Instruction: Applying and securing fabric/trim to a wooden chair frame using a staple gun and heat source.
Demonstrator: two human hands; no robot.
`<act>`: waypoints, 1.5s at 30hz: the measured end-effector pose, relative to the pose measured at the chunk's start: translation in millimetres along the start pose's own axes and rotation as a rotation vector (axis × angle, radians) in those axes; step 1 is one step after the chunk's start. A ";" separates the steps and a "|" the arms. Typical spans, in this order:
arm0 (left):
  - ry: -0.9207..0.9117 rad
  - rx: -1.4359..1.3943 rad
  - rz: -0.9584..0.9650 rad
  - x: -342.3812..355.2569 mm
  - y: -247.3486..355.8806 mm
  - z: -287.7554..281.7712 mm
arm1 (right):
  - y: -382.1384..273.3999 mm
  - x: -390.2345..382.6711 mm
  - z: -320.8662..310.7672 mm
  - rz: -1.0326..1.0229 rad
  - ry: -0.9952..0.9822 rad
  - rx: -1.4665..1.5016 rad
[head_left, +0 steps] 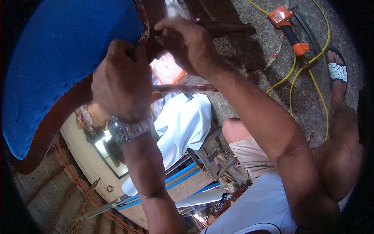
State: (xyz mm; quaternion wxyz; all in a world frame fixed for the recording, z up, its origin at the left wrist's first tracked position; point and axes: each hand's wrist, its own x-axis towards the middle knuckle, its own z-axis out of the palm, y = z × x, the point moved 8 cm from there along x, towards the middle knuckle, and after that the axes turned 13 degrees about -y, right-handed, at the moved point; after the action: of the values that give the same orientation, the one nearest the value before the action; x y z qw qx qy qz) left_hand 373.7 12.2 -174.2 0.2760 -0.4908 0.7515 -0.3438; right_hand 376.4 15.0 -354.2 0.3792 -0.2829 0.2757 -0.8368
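Evidently the left hand [122, 80] is pinched closed at the right edge of the blue cloth [74, 46], though what it grips is hidden; the right hand [191, 45] is apart from it, fingers parted. The cloth lies over a wood frame [72, 97], bare along its curved lower edge. The cloth should be soft and light, the frame stiff and heavier, best held by that bare edge.
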 end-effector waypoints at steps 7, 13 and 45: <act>-0.096 -0.061 -0.092 3.5 -0.5 0.6 | -14.3 -15.0 7.9 -0.197 -0.159 -0.532; -0.114 -0.034 -0.089 3.8 1.8 0.4 | -20.0 -15.5 6.7 -0.339 -0.131 -0.644; 0.072 0.277 0.492 -28.9 -8.5 -29.4 | -27.5 -17.7 9.4 -0.130 -0.158 -0.750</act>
State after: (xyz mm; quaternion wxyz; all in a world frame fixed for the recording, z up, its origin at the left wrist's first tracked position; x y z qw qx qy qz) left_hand 366.8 43.9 -147.2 0.3889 -0.2386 0.8032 -0.3831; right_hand 379.5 42.1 -333.8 0.2157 -0.4825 0.5139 -0.6757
